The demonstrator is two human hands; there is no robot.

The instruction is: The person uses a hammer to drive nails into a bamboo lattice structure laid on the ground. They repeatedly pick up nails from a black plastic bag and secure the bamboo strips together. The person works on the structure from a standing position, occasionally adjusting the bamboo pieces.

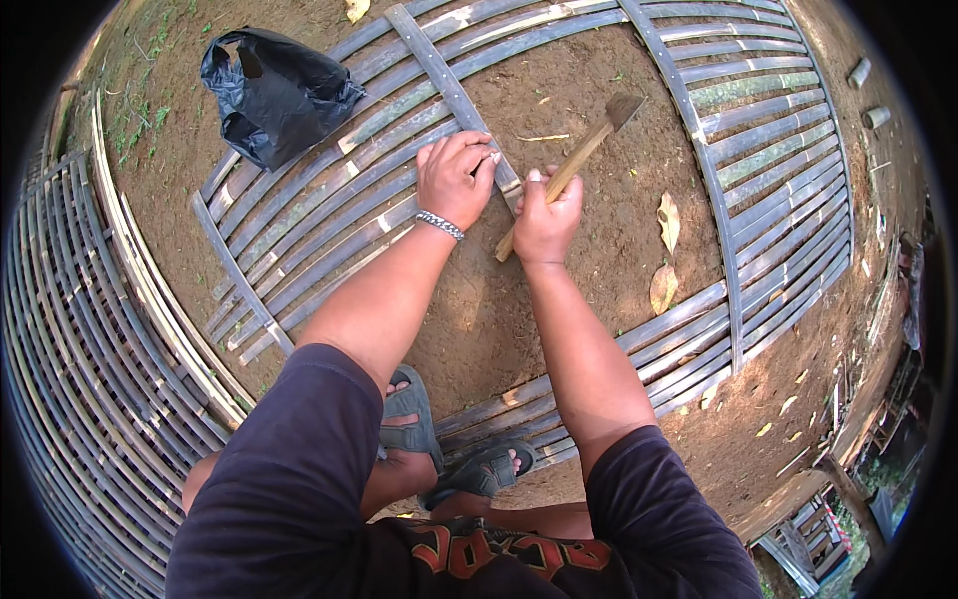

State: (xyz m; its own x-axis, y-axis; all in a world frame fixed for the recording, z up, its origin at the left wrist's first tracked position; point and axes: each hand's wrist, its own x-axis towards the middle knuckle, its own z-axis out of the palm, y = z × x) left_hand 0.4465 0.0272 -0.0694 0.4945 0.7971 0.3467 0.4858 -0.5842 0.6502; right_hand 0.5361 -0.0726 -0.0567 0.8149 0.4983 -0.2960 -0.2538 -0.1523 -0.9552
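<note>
My right hand [547, 218] is wrapped round the wooden handle of a hammer [579, 152], close to its lower end. The dark metal head points up and to the right, over the soil. Close by on the left, my left hand [457, 182] rests at a cross slat [439, 68] of a bamboo lattice panel [349, 165]. Its thumb and fingers are pinched together; whatever sits between them is too small to make out. Several long split-bamboo strips run under that slat. A chain bracelet circles my left wrist.
A black plastic bag [279, 95] lies on the panel's upper left. Another slatted bamboo section [768, 150] curves along the right and below. More bamboo racking [90, 349] fills the left. My sandalled feet [411, 414] stand on brown soil near lower strips. Dry leaves [669, 222] lie about.
</note>
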